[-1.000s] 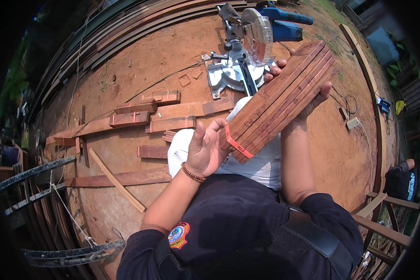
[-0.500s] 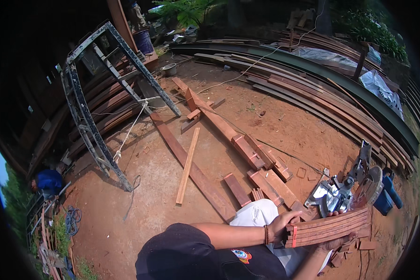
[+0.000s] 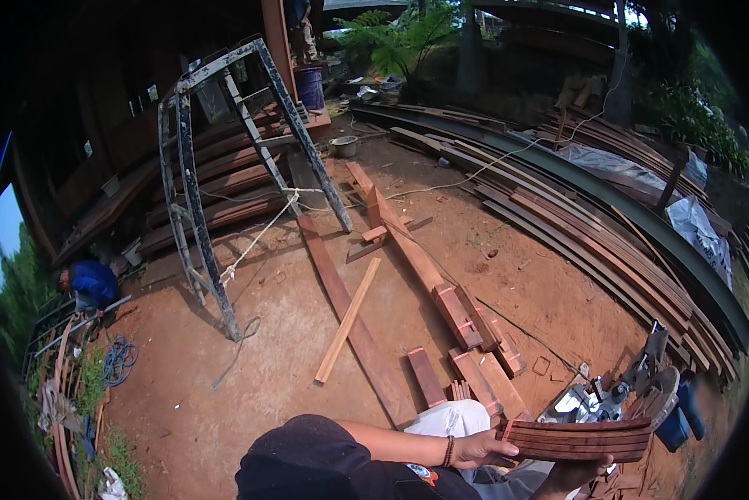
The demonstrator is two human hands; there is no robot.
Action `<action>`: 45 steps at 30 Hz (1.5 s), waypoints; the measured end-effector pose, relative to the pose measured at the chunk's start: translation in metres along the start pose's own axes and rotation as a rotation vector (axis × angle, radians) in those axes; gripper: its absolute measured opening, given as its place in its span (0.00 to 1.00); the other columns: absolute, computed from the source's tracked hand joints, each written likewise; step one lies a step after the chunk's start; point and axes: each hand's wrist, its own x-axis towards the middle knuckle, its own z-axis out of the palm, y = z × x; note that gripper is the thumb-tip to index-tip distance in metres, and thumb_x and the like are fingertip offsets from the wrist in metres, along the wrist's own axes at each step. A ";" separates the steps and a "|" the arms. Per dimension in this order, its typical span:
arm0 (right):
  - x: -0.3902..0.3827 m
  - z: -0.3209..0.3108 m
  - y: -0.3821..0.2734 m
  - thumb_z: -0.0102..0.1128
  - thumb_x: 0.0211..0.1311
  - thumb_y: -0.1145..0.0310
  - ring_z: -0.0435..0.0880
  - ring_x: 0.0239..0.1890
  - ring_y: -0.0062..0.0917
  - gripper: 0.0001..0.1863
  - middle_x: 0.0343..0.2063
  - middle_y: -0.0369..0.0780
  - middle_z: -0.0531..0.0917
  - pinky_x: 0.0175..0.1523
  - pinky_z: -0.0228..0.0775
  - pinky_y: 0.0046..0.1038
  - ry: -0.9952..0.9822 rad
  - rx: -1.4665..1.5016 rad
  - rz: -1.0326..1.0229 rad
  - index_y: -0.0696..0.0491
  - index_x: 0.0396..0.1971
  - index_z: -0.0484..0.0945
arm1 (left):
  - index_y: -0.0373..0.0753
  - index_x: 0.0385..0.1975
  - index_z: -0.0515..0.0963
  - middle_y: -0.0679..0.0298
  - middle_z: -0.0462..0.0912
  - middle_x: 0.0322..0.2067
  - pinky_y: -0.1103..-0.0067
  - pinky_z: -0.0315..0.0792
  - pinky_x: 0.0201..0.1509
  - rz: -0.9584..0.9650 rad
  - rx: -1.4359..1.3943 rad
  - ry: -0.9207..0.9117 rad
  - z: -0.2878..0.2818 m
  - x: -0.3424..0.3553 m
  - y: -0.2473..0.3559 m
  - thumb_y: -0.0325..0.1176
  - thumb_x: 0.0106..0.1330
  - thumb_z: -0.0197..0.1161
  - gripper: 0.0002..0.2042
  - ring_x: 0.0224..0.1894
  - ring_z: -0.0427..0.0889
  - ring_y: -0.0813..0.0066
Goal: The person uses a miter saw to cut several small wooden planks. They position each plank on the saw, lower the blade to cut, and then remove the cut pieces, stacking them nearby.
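Note:
In front of me, low on the right, I hold a bundle of short reddish-brown wooden slats (image 3: pixel 579 439), stacked and tied with a red band near its left end. My left hand (image 3: pixel 481 450), with a bracelet at its wrist, grips that left end, thumb on the near side. From below, my right hand (image 3: pixel 576 477) holds the bundle's underside; part of its fingers is hidden. Just beyond the bundle stands a miter saw (image 3: pixel 587 400) on the ground. Short banded bundles of wood (image 3: pixel 458 317) and a dark board piece (image 3: pixel 426 377) lie ahead of my knee.
A paint-worn ladder (image 3: pixel 193 183) stands at left, with a rope tied across. Long planks (image 3: pixel 549 221) and a green steel beam (image 3: pixel 616 192) stretch along the right. A long board (image 3: pixel 349 321) and a thin batten (image 3: pixel 347 325) cross the ground. One person in blue (image 3: pixel 93 283) bends at far left.
My view has tipped upward, so the ground things sit lower in the picture. The slat bundle has turned to show more of its side, and my right hand has shifted left beneath it.

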 end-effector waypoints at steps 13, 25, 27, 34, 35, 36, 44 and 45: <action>-0.045 0.043 -0.007 0.79 0.53 0.48 0.80 0.63 0.33 0.46 0.58 0.45 0.81 0.72 0.68 0.41 -0.348 -0.858 -0.328 0.55 0.68 0.70 | 0.40 0.73 0.64 0.62 0.78 0.63 0.67 0.79 0.68 -0.192 0.102 0.013 -0.041 -0.011 0.002 0.28 0.72 0.53 0.28 0.63 0.83 0.65; -0.051 0.069 -0.003 0.90 0.40 0.56 0.82 0.57 0.33 0.35 0.52 0.44 0.85 0.65 0.72 0.40 -0.635 -0.841 -0.109 0.55 0.50 0.85 | 0.30 0.59 0.75 0.61 0.84 0.50 0.71 0.81 0.60 -0.077 0.385 0.119 -0.060 -0.040 -0.011 0.30 0.74 0.56 0.17 0.51 0.84 0.74; -0.047 0.074 -0.010 0.88 0.41 0.57 0.81 0.58 0.34 0.37 0.54 0.45 0.84 0.65 0.72 0.41 -0.617 -0.861 -0.252 0.56 0.53 0.83 | 0.30 0.58 0.76 0.62 0.85 0.50 0.72 0.81 0.58 -0.098 0.373 0.101 -0.063 -0.041 -0.011 0.30 0.74 0.56 0.17 0.51 0.85 0.75; -0.037 0.048 0.003 0.83 0.45 0.56 0.74 0.65 0.41 0.56 0.67 0.48 0.70 0.71 0.67 0.47 -0.631 -0.834 -0.467 0.56 0.74 0.60 | 0.37 0.69 0.72 0.59 0.84 0.56 0.76 0.82 0.51 -0.206 0.334 0.110 -0.074 -0.034 -0.004 0.28 0.68 0.51 0.27 0.50 0.88 0.71; -0.040 0.041 0.008 0.80 0.51 0.60 0.70 0.69 0.41 0.59 0.75 0.44 0.58 0.74 0.63 0.49 -0.550 -0.541 -0.280 0.54 0.78 0.50 | 0.37 0.70 0.71 0.58 0.84 0.57 0.75 0.82 0.52 -0.256 0.190 0.074 -0.077 -0.033 0.001 0.29 0.68 0.50 0.28 0.51 0.88 0.70; -0.039 0.035 0.010 0.81 0.50 0.59 0.71 0.69 0.40 0.59 0.74 0.44 0.59 0.74 0.63 0.48 -0.525 -0.455 -0.203 0.54 0.78 0.50 | 0.38 0.71 0.70 0.58 0.84 0.57 0.72 0.82 0.54 -0.283 0.075 0.074 -0.078 -0.032 0.001 0.30 0.68 0.50 0.28 0.52 0.88 0.68; -0.032 0.040 0.002 0.84 0.42 0.53 0.75 0.65 0.38 0.60 0.68 0.45 0.67 0.71 0.66 0.45 -0.657 -0.366 0.102 0.57 0.74 0.57 | 0.39 0.58 0.79 0.64 0.85 0.44 0.72 0.83 0.48 -0.295 0.162 0.113 -0.103 -0.026 -0.001 0.34 0.75 0.47 0.18 0.38 0.85 0.73; -0.032 0.043 0.001 0.84 0.41 0.53 0.75 0.64 0.38 0.60 0.67 0.45 0.67 0.70 0.67 0.45 -0.676 -0.350 0.131 0.57 0.73 0.58 | 0.39 0.58 0.79 0.64 0.85 0.44 0.72 0.83 0.48 -0.280 0.183 0.126 -0.105 -0.026 0.004 0.34 0.75 0.47 0.18 0.38 0.85 0.73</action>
